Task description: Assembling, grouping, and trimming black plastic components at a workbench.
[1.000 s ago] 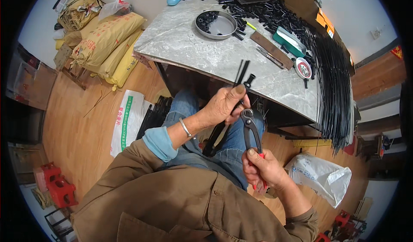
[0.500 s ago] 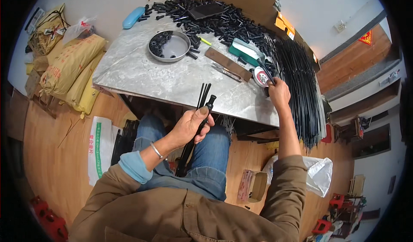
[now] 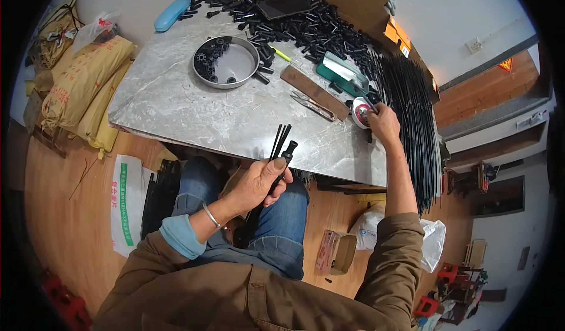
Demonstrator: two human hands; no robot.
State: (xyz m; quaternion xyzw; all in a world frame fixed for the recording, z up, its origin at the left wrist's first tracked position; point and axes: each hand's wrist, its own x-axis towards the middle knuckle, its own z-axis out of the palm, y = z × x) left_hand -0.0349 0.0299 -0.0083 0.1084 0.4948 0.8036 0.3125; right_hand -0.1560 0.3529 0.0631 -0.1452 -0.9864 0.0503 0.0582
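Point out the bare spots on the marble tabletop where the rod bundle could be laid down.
Bare marble tabletop runs from the round metal pan to the near edge, left of the brown flat bar. The far side is crowded with small black plastic parts; the right edge carries long black rods.

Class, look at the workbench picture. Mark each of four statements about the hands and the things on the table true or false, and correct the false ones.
1. The left hand holds a bundle of thin black rods. True.
2. The right hand rests in the person's lap. False: it reaches to a small round tin on the table.
3. The round metal pan holds black parts. True.
4. The blue case lies on the floor. False: it lies on the table's far corner.
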